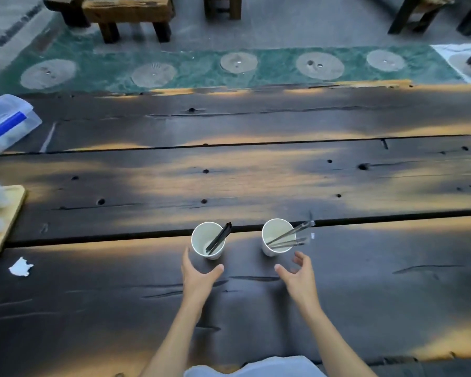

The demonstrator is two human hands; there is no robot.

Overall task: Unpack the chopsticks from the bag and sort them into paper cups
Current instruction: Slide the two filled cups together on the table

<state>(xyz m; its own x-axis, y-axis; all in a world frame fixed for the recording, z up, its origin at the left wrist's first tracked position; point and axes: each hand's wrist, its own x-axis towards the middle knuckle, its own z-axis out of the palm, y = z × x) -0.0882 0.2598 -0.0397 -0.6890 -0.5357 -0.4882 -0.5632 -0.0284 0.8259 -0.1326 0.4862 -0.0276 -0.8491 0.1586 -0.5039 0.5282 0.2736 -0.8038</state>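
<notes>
I see two white paper cups standing side by side on the dark wooden table [256, 170]. The left cup [207, 240] has black chopsticks [219, 237] leaning in it. The right cup [278, 236] has silver chopsticks [290, 235] poking out to the right. My left hand [199, 273] is open and empty, just near the left cup. My right hand [297, 272] is open and empty too, near the right cup.

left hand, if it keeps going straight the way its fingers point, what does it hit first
Most likely the white paper cup holding black chopsticks: the open left hand sits just short of it, fingers and thumb either side of its base. Exact gap is unclear.
</notes>
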